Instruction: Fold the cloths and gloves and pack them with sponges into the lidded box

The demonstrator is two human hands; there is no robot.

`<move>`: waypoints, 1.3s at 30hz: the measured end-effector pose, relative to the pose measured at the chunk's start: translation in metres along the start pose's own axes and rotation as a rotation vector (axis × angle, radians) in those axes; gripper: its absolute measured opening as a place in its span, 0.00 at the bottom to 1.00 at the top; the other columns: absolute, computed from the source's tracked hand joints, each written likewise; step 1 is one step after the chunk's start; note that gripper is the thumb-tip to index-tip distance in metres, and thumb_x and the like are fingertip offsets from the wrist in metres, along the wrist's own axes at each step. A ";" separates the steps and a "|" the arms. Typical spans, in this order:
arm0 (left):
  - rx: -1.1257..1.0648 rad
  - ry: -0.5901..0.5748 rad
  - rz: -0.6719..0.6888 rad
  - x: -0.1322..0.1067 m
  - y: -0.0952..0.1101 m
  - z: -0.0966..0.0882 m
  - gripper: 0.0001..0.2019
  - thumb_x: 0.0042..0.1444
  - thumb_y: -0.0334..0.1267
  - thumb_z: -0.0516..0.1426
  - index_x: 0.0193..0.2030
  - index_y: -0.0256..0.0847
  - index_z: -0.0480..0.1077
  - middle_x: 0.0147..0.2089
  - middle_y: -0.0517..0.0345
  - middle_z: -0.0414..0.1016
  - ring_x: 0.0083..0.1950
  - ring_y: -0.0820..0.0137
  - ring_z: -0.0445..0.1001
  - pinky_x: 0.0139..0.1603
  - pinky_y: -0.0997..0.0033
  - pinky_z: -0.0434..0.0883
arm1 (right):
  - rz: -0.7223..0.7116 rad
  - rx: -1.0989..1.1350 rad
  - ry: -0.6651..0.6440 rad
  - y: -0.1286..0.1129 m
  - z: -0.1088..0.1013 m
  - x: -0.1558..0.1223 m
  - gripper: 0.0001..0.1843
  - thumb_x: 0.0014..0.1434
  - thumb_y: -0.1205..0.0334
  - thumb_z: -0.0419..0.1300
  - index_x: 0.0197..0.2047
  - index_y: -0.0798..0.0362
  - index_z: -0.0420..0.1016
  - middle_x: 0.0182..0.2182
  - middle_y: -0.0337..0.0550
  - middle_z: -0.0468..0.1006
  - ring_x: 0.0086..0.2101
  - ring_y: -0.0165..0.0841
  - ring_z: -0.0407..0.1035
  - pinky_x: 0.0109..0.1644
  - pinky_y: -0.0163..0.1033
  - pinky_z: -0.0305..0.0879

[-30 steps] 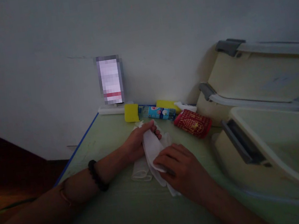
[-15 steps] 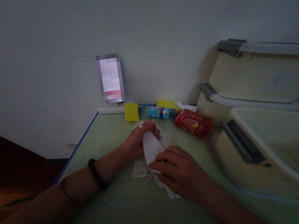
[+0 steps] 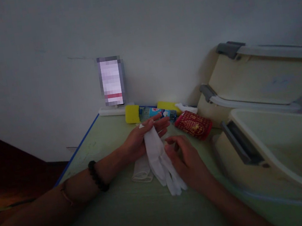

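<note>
A white glove (image 3: 159, 158) lies on the green table (image 3: 120, 214), with its fingers pointing toward me. My left hand (image 3: 140, 138) rests on the glove's far end, fingers stretched out flat over it. My right hand (image 3: 187, 160) hovers beside the glove's right edge, fingers loosely curled and apart, holding nothing. A second white piece (image 3: 141, 171), seemingly another glove, lies partly under the first at its left. A dark bead bracelet (image 3: 96, 177) is on my left wrist.
Along the wall sit a yellow sponge (image 3: 132, 114), a blue-labelled bottle (image 3: 158, 112) lying on its side, a second yellow sponge (image 3: 168, 105) and a red patterned pouch (image 3: 193, 124). Stacked cream plastic bins (image 3: 267, 119) with grey handles fill the right side. A blurred upright card (image 3: 111, 81) stands at the back.
My right hand has lifted off the glove and moved right and away. My left hand's fingers have uncurled and stretched out. The glove now lies unfolded, its fingers showing.
</note>
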State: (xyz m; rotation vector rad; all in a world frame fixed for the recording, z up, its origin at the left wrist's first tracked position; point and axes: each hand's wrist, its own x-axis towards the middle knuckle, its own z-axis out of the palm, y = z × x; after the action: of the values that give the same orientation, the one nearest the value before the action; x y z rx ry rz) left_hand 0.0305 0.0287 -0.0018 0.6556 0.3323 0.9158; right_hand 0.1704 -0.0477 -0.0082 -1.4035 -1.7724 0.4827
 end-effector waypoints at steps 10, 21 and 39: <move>0.089 -0.005 0.025 0.001 0.001 0.000 0.16 0.56 0.35 0.53 0.52 0.38 0.65 0.53 0.48 0.70 0.54 0.66 0.66 0.57 0.64 0.57 | -0.027 0.029 -0.014 -0.004 0.005 0.002 0.09 0.51 0.62 0.58 0.37 0.53 0.69 0.37 0.45 0.72 0.40 0.38 0.64 0.45 0.47 0.61; 0.197 0.092 -0.010 0.002 0.000 -0.002 0.09 0.55 0.29 0.52 0.39 0.30 0.72 0.37 0.46 0.77 0.37 0.70 0.74 0.41 0.72 0.68 | 0.386 0.503 -0.241 -0.004 -0.009 0.005 0.15 0.49 0.59 0.60 0.40 0.53 0.63 0.24 0.37 0.75 0.21 0.29 0.69 0.21 0.32 0.63; 0.287 0.372 0.070 0.006 -0.001 -0.006 0.05 0.51 0.31 0.57 0.34 0.33 0.71 0.31 0.54 0.75 0.29 0.73 0.72 0.35 0.72 0.71 | 0.566 0.580 -0.365 -0.005 -0.018 0.005 0.17 0.59 0.48 0.45 0.36 0.54 0.63 0.23 0.41 0.76 0.16 0.27 0.69 0.11 0.27 0.59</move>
State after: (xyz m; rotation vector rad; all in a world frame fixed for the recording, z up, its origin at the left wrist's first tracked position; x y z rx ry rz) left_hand 0.0310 0.0357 -0.0068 0.7614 0.7873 1.0684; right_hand 0.1808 -0.0479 0.0084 -1.4210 -1.2967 1.5013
